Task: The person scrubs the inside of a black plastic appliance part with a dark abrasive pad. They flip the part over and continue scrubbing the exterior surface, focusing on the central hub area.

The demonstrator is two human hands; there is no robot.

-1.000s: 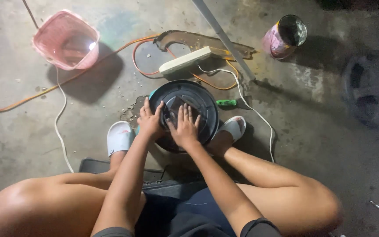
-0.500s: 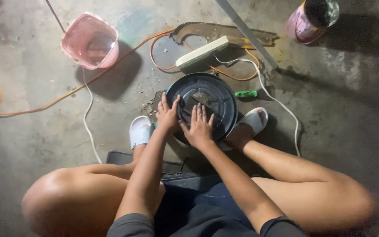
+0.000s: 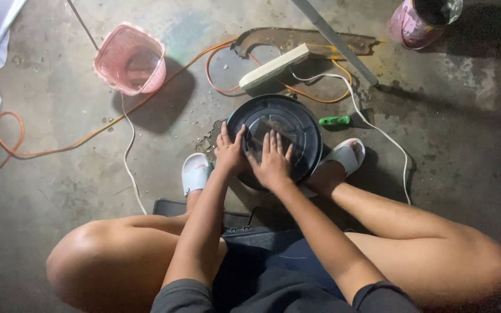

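Hands are pressing flat on the round black housing (image 3: 275,142) sitting on the concrete floor (image 3: 465,116) between the two white slippers — left slipper (image 3: 195,172), right slipper (image 3: 346,156). Left hand (image 3: 230,152) is resting on the housing's left rim, fingers (image 3: 225,132) spread and thumb reaching inward. Right hand (image 3: 272,161) is lying on the near middle of the disc, fingers (image 3: 273,141) straight, slightly apart, clamped on nothing. Neither hand is gripping; both are bearing down with open palms.

Compared with half a second ago the hands are sitting on nearly the same spots of the disc — the view is mostly what is shifting, so the housing looks unmoved and the pressing or turning is continuing rather than finishing.

Room around it is tight on the far side: a green-handled screwdriver (image 3: 334,120) is lying just beside the right rim, a white cord (image 3: 378,130) is curving past it, a white power strip (image 3: 273,66) and orange cable (image 3: 88,136) loops are lying just beyond the far rim. Near side is boxed in by feet and knees. Pink basket (image 3: 130,59) is standing well apart toward the floor's far left, pink can (image 3: 421,22) at the far right. Bare floor is opening to the right, past the white cord.
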